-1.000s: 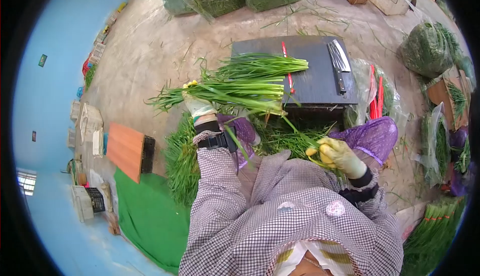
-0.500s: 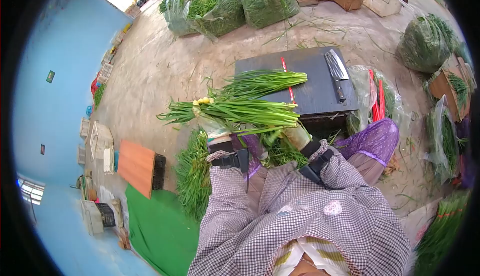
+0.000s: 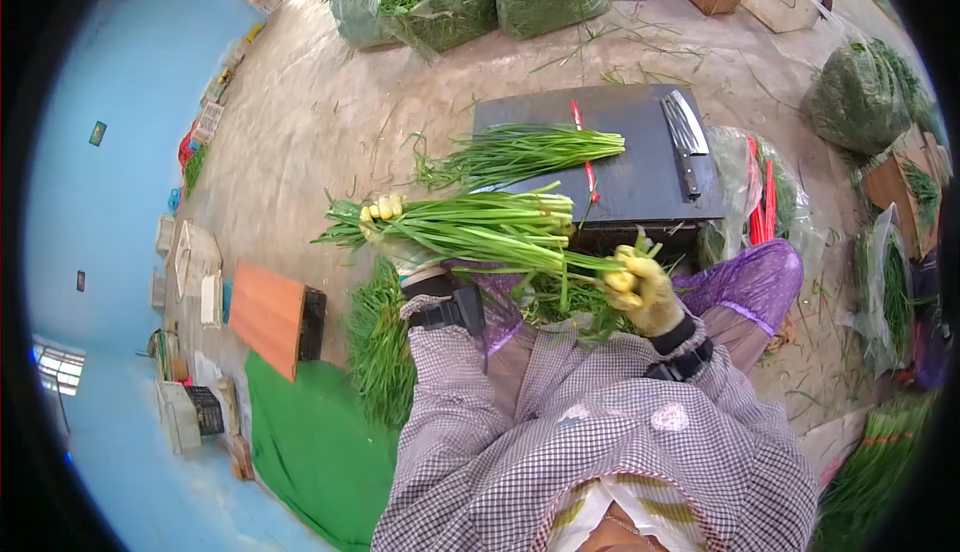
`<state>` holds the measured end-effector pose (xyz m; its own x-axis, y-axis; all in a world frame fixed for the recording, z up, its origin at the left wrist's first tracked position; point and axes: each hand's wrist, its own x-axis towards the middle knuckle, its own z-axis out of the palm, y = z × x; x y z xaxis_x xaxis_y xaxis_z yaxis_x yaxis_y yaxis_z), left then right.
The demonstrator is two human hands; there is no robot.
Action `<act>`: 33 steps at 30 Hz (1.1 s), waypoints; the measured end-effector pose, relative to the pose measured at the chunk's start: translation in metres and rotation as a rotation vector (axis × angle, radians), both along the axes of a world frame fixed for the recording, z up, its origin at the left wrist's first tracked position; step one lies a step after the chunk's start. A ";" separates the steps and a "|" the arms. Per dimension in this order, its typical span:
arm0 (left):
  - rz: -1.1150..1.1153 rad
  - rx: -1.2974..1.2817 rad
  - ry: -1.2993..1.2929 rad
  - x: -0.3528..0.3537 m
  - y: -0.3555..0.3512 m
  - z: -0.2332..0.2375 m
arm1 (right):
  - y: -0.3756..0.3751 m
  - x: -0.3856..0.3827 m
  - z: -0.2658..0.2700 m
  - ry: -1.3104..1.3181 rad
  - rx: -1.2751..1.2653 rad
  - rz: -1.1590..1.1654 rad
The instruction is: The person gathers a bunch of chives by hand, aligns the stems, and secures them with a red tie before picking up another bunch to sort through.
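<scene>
And here's the left hand (image 3: 385,220), gloved, fingers closed around the leafy end of a thick bunch (image 3: 480,227), cut ends pointing right, out past the near left corner of the black table (image 3: 640,192). Whether it touches the table, can't tell from here. Over on the right, the right hand (image 3: 650,297), also gloved, has its fingers curled in on a few stalks (image 3: 648,246), just off the table's near edge and close to those cut ends.

Up on the table, a second bunch (image 3: 540,152) lies across the left edge, leaves spilling over, its cut ends over a red tie (image 3: 578,117) that runs from the far edge to the near one. The knife (image 3: 685,142) lies along the right edge, blade toward the far right corner, handle toward the near one. Just off that edge, red strips (image 3: 768,202) by a clear bag (image 3: 738,167). Down below, loose greens (image 3: 575,297) between the legs, and a big pile (image 3: 380,352) beside the left leg.
</scene>
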<state>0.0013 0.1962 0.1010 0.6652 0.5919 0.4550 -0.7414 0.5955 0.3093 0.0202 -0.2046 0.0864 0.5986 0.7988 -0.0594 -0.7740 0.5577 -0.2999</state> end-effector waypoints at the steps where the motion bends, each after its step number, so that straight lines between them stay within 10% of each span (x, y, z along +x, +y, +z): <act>1: -0.053 0.060 -0.090 0.000 0.012 -0.003 | -0.016 0.000 -0.001 -0.042 -0.087 -0.025; 14: 0.194 0.027 -0.103 -0.019 0.021 0.066 | -0.085 0.037 -0.062 -0.355 -0.848 -0.343; 17: 0.082 0.113 -0.119 -0.015 0.015 0.074 | -0.051 0.025 -0.050 -0.972 -1.034 -0.113; 20: -0.073 0.159 -0.123 0.000 -0.006 0.077 | 0.008 0.024 -0.015 -1.189 -0.661 -0.115; 24: -0.194 0.187 -0.127 0.020 -0.038 0.075 | 0.054 0.017 -0.017 -0.534 -0.276 0.273; 33: -0.261 0.145 -0.050 0.013 -0.041 0.061 | 0.084 -0.013 -0.002 -0.251 -0.312 0.038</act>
